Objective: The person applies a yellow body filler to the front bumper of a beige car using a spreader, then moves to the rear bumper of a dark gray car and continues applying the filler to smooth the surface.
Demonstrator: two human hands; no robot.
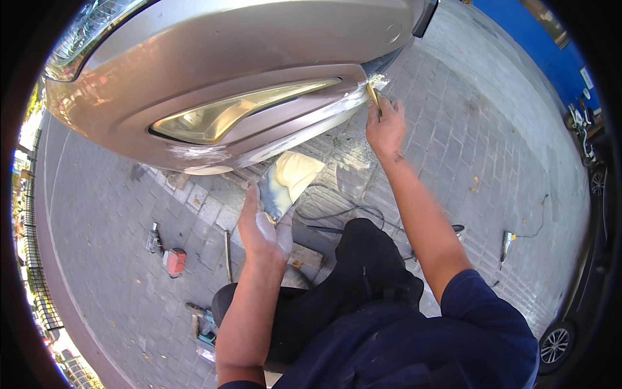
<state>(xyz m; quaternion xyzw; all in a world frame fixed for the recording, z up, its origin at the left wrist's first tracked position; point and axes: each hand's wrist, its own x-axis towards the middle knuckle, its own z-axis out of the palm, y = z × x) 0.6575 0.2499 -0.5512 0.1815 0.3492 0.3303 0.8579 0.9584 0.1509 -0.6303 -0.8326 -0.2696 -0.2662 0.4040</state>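
A beige car bumper (259, 48) with a long, yellowed lamp (214, 117) fills the upper left. Pale filler is smeared along its lower edge. In my left hand (262, 233) is a flat, smeared plate (275, 198), gripped at its near end. A thick mound of cream filler putty (298, 172) sits on the plate's far part. My right hand (387, 128) is closed on a narrow, yellowish spreader (373, 94). Its tip meets the whitish, smeared corner of the bumper; my fingers partly hide the tool.
On the paving at left lie a cordless power tool with a red battery (173, 261) and a metal bar (227, 256). A dark cable (343, 211) runs beyond my knees. Another tool (506, 245) with a cord lies right. A dark car (556, 345) stands at the right edge.
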